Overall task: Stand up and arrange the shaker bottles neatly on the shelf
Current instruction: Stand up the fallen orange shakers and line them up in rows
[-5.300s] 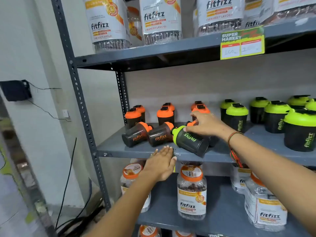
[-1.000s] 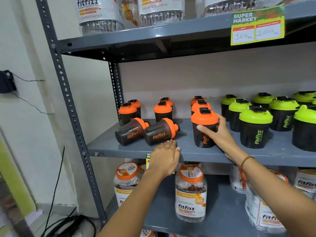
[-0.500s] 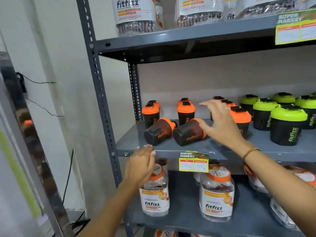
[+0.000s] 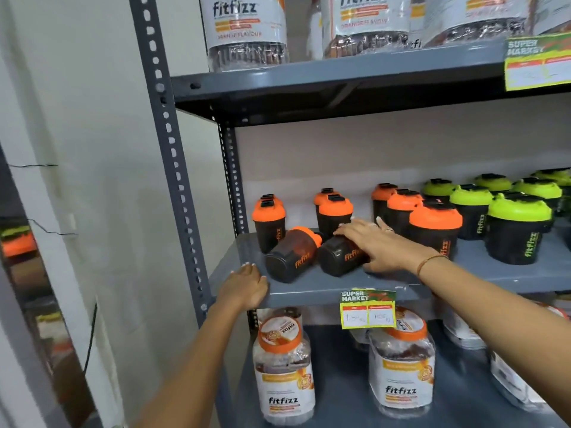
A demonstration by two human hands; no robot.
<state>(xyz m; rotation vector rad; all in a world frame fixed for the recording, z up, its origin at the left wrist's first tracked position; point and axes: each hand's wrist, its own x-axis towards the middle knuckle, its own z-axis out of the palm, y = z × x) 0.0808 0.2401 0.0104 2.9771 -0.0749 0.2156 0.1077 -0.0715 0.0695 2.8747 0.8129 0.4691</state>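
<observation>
Two dark orange-lidded shaker bottles lie on their sides on the grey middle shelf: the left fallen shaker and the right fallen shaker. My right hand lies over the right fallen shaker, fingers spread across its top and its lid hidden. My left hand rests on the shelf's front left edge, holding nothing. Upright orange-lidded shakers stand behind, with one nearer upright shaker by my right wrist. Green-lidded shakers stand to the right.
Large fitfizz jars stand on the shelf below, more jars on the shelf above. A price tag hangs from the middle shelf's edge. The perforated grey upright post and a white wall bound the left side.
My right hand came down from the air onto the right fallen shaker. My left hand moved up onto the shelf's front left edge. The camera view shifted closer.
</observation>
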